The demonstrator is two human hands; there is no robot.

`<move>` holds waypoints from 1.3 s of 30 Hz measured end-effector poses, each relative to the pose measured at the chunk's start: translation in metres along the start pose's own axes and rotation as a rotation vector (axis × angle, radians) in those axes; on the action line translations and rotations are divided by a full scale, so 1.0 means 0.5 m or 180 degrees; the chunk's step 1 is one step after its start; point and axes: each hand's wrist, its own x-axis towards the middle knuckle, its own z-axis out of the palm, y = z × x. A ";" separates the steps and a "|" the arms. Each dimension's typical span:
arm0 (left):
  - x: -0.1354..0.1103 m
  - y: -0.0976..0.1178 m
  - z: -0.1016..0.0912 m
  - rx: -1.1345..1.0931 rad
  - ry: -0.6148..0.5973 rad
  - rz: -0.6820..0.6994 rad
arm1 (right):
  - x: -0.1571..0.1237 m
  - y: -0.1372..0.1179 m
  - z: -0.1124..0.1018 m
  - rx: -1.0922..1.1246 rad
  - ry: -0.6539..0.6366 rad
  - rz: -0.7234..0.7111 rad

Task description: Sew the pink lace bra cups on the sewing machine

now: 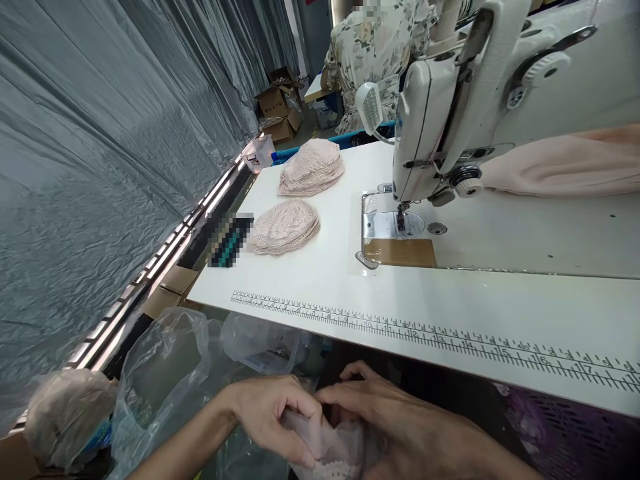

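Below the table's front edge, my left hand point(280, 413) is closed, with thumb and fingers pinching a sheer pale pink piece of fabric point(337, 440). Small scallops, like lace trim, run along its lower part. My right hand point(395, 417) is beside it, fingers curled over the same fabric, its lower part cut off by the frame edge. On the white sewing table point(300, 287) above lie two stacks of pale pink lace pieces, a nearer stack point(285, 227) and a farther stack point(311, 168). To their right stands a white sewing machine point(425, 133), its needle area bare of fabric.
A printed ruler point(430, 331) runs along the table's front edge. Clear plastic bags point(165, 373) hang at the lower left, near a wrapped bundle point(70, 417). Pink fabric point(565, 163) lies behind the machine arm. A person in a floral top point(370, 53) sits beyond, near cardboard boxes point(277, 100).
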 end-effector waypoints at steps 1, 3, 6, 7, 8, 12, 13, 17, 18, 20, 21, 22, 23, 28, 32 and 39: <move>-0.005 0.001 -0.001 0.0030 0.0076 -0.0049 | 0.003 0.006 0.002 -0.0061 0.0013 0.0142; -0.016 -0.002 -0.003 0.0018 0.0244 -0.0177 | -0.001 0.017 0.003 -0.0147 0.0075 0.0406; -0.026 -0.015 -0.007 -0.0146 0.0446 -0.0390 | -0.023 0.032 -0.002 -0.0073 0.0115 0.0634; -0.027 -0.019 -0.008 -0.0209 0.0490 -0.0428 | -0.032 0.037 -0.004 0.0017 0.0128 0.0661; -0.027 -0.023 -0.009 -0.0258 0.0531 -0.0444 | -0.040 0.042 -0.007 0.0148 0.0134 0.0673; -0.027 -0.028 -0.008 -0.0437 0.0675 -0.0439 | -0.070 0.060 -0.011 0.0761 0.0168 0.0806; -0.029 -0.029 -0.007 -0.0493 0.0704 -0.0446 | -0.075 0.062 -0.011 0.0854 0.0180 0.0813; -0.036 -0.033 -0.001 -0.0696 0.0804 -0.0486 | -0.086 0.059 -0.006 0.0879 0.0306 0.0776; -0.037 -0.034 0.000 -0.0733 0.0835 -0.0492 | -0.086 0.056 -0.005 0.0838 0.0360 0.0815; -0.037 -0.032 0.001 -0.0792 0.0910 -0.0505 | -0.085 0.049 -0.003 0.0785 0.0478 0.0897; -0.036 -0.031 0.001 -0.0816 0.0947 -0.0511 | -0.085 0.046 -0.002 0.0803 0.0505 0.0912; -0.035 -0.029 0.002 -0.0841 0.0987 -0.0517 | -0.084 0.043 -0.001 0.0834 0.0525 0.0928; -0.035 -0.027 0.003 -0.0870 0.1030 -0.0521 | -0.083 0.040 0.000 0.0844 0.0552 0.0969; -0.039 -0.026 0.012 -0.1111 0.1261 -0.0531 | -0.083 0.040 0.013 0.1014 0.0761 0.1143; -0.049 -0.031 0.021 -0.1457 0.1491 -0.0641 | -0.083 0.052 0.026 0.1538 0.1018 0.0840; -0.058 -0.034 0.014 -0.1079 0.1308 -0.0577 | -0.084 0.063 0.033 0.1891 0.0911 0.0722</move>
